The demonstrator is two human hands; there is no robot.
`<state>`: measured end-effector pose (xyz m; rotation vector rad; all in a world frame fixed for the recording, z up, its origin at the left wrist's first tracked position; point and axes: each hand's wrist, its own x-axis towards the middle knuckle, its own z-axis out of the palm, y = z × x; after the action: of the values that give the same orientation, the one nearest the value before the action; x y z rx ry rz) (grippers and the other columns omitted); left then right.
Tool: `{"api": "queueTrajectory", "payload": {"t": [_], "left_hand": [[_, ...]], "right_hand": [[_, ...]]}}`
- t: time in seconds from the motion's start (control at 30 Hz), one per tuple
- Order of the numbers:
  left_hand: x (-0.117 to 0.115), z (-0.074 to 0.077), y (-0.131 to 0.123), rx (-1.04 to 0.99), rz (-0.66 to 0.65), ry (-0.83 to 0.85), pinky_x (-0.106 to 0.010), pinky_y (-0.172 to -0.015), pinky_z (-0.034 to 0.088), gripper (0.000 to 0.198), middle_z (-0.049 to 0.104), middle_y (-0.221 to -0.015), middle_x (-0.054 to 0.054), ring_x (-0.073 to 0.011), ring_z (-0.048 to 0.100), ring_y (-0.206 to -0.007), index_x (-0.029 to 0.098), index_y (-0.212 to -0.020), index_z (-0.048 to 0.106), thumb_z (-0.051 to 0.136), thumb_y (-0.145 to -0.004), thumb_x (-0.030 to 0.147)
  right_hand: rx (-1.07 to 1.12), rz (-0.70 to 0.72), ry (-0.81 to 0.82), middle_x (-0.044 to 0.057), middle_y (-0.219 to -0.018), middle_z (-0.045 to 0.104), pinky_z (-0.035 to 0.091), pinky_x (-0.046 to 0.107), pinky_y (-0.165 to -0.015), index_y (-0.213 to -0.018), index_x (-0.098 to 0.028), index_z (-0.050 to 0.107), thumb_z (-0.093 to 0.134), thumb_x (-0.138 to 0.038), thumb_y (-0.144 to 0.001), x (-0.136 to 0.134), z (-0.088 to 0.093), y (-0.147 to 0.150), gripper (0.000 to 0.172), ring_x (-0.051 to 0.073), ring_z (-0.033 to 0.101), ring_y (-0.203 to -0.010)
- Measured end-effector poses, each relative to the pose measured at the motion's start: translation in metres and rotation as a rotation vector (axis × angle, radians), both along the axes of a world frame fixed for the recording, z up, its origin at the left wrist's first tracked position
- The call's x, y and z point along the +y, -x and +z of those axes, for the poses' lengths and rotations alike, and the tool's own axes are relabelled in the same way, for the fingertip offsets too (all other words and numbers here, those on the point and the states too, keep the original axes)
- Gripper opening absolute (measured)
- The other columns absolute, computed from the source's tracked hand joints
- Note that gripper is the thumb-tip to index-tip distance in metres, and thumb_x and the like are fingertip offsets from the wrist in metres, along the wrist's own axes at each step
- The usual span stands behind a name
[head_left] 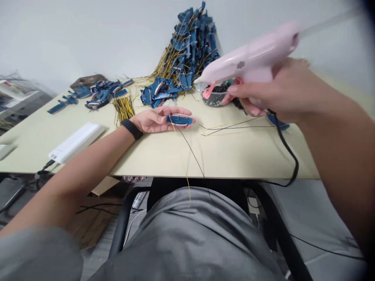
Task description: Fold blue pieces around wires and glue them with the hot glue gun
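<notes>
Pink glue gun (249, 62) held up above the far right of the table (234, 156) — the right hand (272, 93) is wrapped tight round its grip, one finger on the red trigger, nozzle pointing left. Its black cord (288, 156) drops over the near edge.

Left of it, the left hand (154, 119) lies palm up on the table with a black band (131, 128) at the wrist. Its fingers are stretched almost straight, not clenched, and a blue part (179, 120) rests across them. Thin black and yellow wires (191, 152) run from that part toward the near edge and hang over it.

Just below the nozzle stands a small dish (215, 95) of dark bits. A tall pile (190, 43) of blue parts with yellow wires leans on the far wall — a lower heap (99, 93) lies at far left, with a yellow bundle (124, 107) between them. One more blue piece (278, 123) shows under the right hand. A white power strip (76, 141) lies at near left.
</notes>
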<state>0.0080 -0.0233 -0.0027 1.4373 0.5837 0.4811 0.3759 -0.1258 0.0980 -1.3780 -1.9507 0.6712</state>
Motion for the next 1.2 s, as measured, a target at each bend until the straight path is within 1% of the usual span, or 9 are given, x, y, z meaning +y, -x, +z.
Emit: {"api": "queueTrajectory", "payload": {"t": [0.1, 0.23, 0.37, 0.5, 0.67, 0.8, 0.87, 1.0, 1.2], "left_hand": [[0.001, 0.001, 0.0, 0.04, -0.025, 0.011, -0.072, -0.15, 0.055, 0.094, 0.092, -0.159, -0.026, -0.0567, 0.078, -0.17, 0.024, -0.142, 0.092, 0.121, -0.058, 0.054], [-0.003, 0.004, -0.003, 0.078, -0.042, 0.002, -0.069, -0.148, 0.059, 0.086, 0.093, -0.161, -0.02, -0.0555, 0.082, -0.165, 0.027, -0.136, 0.095, 0.123, -0.059, 0.053], [-0.006, 0.006, -0.007, 0.085, -0.065, 0.016, -0.069, -0.146, 0.062, 0.083, 0.095, -0.152, -0.02, -0.0546, 0.083, -0.163, 0.027, -0.131, 0.094, 0.124, -0.06, 0.056], [-0.002, 0.0, -0.005, 0.09, -0.061, 0.028, -0.074, -0.144, 0.063, 0.081, 0.097, -0.141, -0.021, -0.0581, 0.081, -0.166, 0.026, -0.126, 0.091, 0.126, -0.059, 0.057], [0.009, -0.013, 0.001, 0.044, 0.09, 0.143, -0.074, -0.14, 0.066, 0.101, 0.098, -0.138, -0.023, -0.0588, 0.082, -0.165, 0.021, -0.161, 0.084, 0.122, -0.068, 0.032], [0.013, -0.021, 0.003, -0.069, 0.2, 0.369, -0.07, -0.147, 0.062, 0.121, 0.098, -0.142, -0.019, -0.0522, 0.089, -0.156, 0.016, -0.194, 0.058, 0.11, -0.086, 0.016], [0.014, -0.024, 0.003, -0.099, 0.195, 0.413, -0.07, -0.146, 0.063, 0.125, 0.098, -0.142, -0.02, -0.0528, 0.09, -0.154, 0.015, -0.197, 0.054, 0.107, -0.084, 0.01], [0.017, -0.029, 0.004, -0.105, 0.078, 0.351, -0.067, -0.139, 0.07, 0.119, 0.098, -0.142, -0.021, -0.0553, 0.091, -0.152, 0.015, -0.185, 0.068, 0.113, -0.075, 0.009], [0.022, -0.032, 0.006, -0.091, 0.064, 0.324, -0.061, -0.136, 0.073, 0.108, 0.099, -0.137, -0.016, -0.0521, 0.091, -0.153, 0.018, -0.181, 0.075, 0.117, -0.082, 0.022]], "right_hand": [[0.12, 0.104, 0.135, -0.001, -0.065, 0.064, 0.034, 0.039, -0.057, -0.101, -0.022, 0.085, 0.086, -0.017, -0.112, 0.002, 0.002, 0.026, 0.013, 0.017, 0.052, -0.058], [0.048, 0.15, 0.198, -0.004, -0.055, 0.052, 0.041, 0.039, -0.059, -0.101, -0.021, 0.085, 0.087, -0.017, -0.111, 0.0, -0.007, 0.041, 0.011, 0.019, 0.052, -0.057], [-0.029, 0.093, 0.23, -0.003, -0.055, 0.052, 0.045, 0.041, -0.061, -0.104, -0.023, 0.084, 0.089, -0.014, -0.105, -0.002, -0.016, 0.048, 0.011, 0.022, 0.051, -0.058], [-0.067, 0.073, 0.222, 0.003, -0.063, 0.059, 0.053, 0.044, -0.069, -0.096, -0.023, 0.085, 0.088, -0.015, -0.104, 0.0, -0.022, 0.053, 0.012, 0.026, 0.06, -0.069], [-0.066, 0.108, 0.177, 0.006, -0.07, 0.067, 0.05, 0.042, -0.066, -0.086, -0.021, 0.081, 0.089, -0.015, -0.102, 0.003, -0.029, 0.054, 0.019, 0.025, 0.063, -0.069], [0.031, 0.164, 0.171, 0.006, -0.079, 0.075, 0.049, 0.037, -0.062, -0.089, -0.022, 0.082, 0.092, -0.016, -0.099, 0.005, -0.033, 0.052, 0.015, 0.022, 0.065, -0.069], [0.05, 0.172, 0.176, 0.005, -0.078, 0.075, 0.049, 0.036, -0.062, -0.088, -0.023, 0.081, 0.093, -0.016, -0.097, 0.006, -0.034, 0.052, 0.016, 0.021, 0.065, -0.069], [0.01, 0.158, 0.186, 0.004, -0.075, 0.069, 0.052, 0.037, -0.066, -0.086, -0.023, 0.08, 0.094, -0.017, -0.1, 0.005, -0.034, 0.053, 0.02, 0.022, 0.066, -0.071], [-0.011, 0.179, 0.184, 0.006, -0.083, 0.07, 0.066, 0.044, -0.086, -0.089, -0.024, 0.078, 0.092, -0.017, -0.101, 0.005, -0.032, 0.053, 0.02, 0.03, 0.076, -0.089]]}}
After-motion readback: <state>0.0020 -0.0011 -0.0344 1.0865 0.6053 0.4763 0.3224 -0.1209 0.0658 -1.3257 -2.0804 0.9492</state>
